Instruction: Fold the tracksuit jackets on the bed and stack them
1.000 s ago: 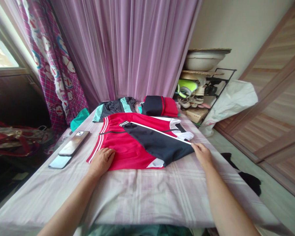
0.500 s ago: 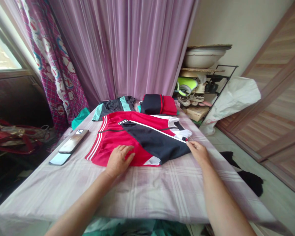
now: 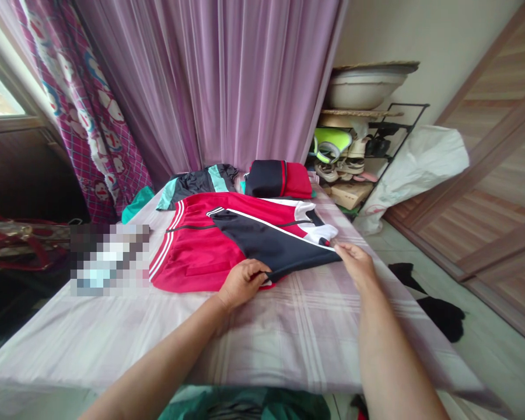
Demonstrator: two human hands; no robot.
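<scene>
A wide stretch of checked cloth covers the table [image 3: 262,350] between its near edge and the jacket, leaving the forearms ample room. The red jacket [image 3: 192,245] lies across the middle, striped hem toward the left edge and white collar [image 3: 319,219] toward the right edge.

By the look of it, the arranging is partway along: the jacket is spread flat, and its dark sleeve [image 3: 266,236] lies slantwise over the body, cuff pointing toward the far left corner. The shoulder end is not settled flat, and the body is not doubled over. The far-side sleeve cannot be made out.

The left hand [image 3: 246,282] has its fingers pinched on the sleeve's near margin, at the side of the jacket facing the near edge. The right hand [image 3: 356,262] pinches the shoulder end between thumb and fingers, drawing it out just inside the right edge; sideways room there is slim. On the left, more cloth separates the hem from a pixelated patch [image 3: 109,256] near the left edge.

Beyond the jacket, room is tight: a grey-and-teal garment [image 3: 195,186] sits by the far left corner, and a navy-and-red bundle [image 3: 266,178], already folded compactly, sits by the far right, both before the purple curtain [image 3: 245,76].
</scene>
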